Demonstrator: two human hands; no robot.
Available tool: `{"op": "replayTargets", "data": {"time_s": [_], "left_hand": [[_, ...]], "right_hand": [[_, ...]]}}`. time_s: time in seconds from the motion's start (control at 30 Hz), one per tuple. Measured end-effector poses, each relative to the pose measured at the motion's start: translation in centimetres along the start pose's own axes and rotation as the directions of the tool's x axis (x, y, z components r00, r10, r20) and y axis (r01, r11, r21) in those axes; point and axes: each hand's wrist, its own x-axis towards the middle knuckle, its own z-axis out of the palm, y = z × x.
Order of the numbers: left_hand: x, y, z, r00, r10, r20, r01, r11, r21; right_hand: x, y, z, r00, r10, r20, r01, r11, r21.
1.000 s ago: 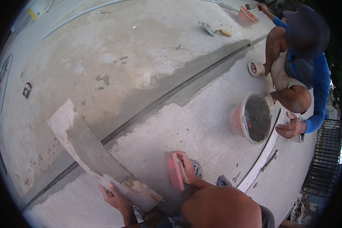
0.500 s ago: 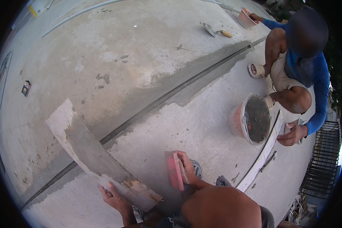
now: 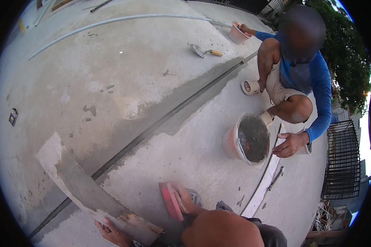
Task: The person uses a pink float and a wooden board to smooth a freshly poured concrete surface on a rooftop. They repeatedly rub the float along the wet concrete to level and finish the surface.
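Observation:
My left hand (image 3: 112, 233) grips the lower edge of a long, mortar-smeared board (image 3: 83, 183), thumb on its upper face. The board lies slantwise across a narrow dark groove (image 3: 150, 128) in the concrete, which is bordered by bands of wet grey mortar. Closed around a red plastering float (image 3: 170, 201) is my right hand (image 3: 184, 198), slightly blurred, with the float tilted on edge right of the board's near end. My knee hides part of the right forearm. A bucket of grey mortar (image 3: 253, 138) stands further right.
A co-worker (image 3: 294, 78) squats at the right, one hand at a far small bucket (image 3: 239, 33), the other hand (image 3: 290, 145) beside the mortar bucket. A trowel (image 3: 206, 51), a pale strip (image 3: 263, 185), a long pipe (image 3: 111, 21) and a small pack (image 3: 13, 117) lie on the concrete.
The whole view has shifted, so most things sit further left. My hands still hold the board and float. The co-worker's near hand now has its fingers spread closer to the mortar bucket.

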Motion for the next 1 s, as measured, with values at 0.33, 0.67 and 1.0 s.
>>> {"op": "replayTargets", "data": {"time_s": [0.33, 0.67, 1.0], "left_hand": [[-0.5, 0.7, 0.9, 0.996, -0.008, -0.086, 0.000, 0.996, -0.091], [-2.1, 4.7, 2.8, 0.998, -0.032, -0.057, 0.023, 0.990, -0.137], [-2.4, 5.4, 3.8, 0.991, -0.026, -0.131, 0.001, 0.984, -0.181]], "right_hand": [[-0.3, -0.4, 0.2, 1.000, -0.020, 0.007, 0.020, 1.000, 0.009], [-0.1, -0.7, -0.3, 0.999, -0.023, 0.031, 0.022, 0.999, 0.028], [0.1, -0.6, -0.1, 0.998, -0.026, 0.056, 0.021, 0.996, 0.091]]}}
